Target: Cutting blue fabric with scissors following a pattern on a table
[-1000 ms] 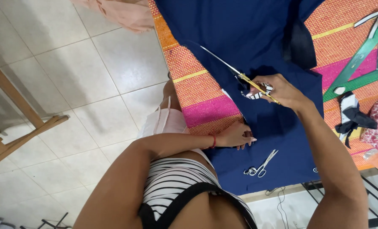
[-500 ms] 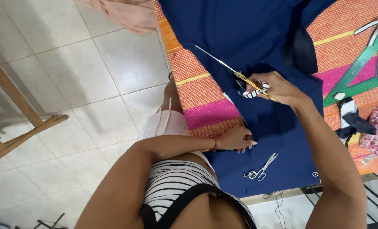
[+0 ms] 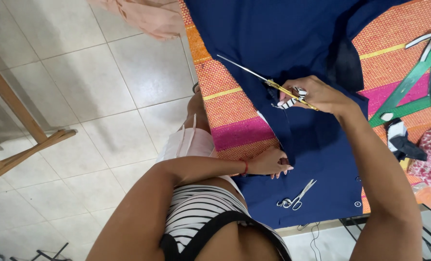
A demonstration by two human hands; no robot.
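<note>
A dark navy cloth [image 3: 292,38] lies spread over a woven mat of orange, pink and yellow stripes [image 3: 227,99]. My right hand [image 3: 314,94] grips gold-handled scissors [image 3: 259,77] whose long blades point left along the cloth's cut edge. My left hand [image 3: 271,164] presses flat on the cloth's near edge, fingers spread, with a red band at the wrist. A small pair of silver scissors [image 3: 296,197] lies loose on the cloth just right of my left hand.
A green set square [image 3: 408,92] and another tool [image 3: 423,38] lie on the mat at right, beside black, white and floral fabric scraps [image 3: 420,150]. Peach cloth [image 3: 143,17] lies on the white tiled floor. A wooden frame [image 3: 17,125] stands at left.
The view has shifted slightly. My right hand with the scissors has stayed at the cloth's edge, and my left hand keeps pressing the cloth.
</note>
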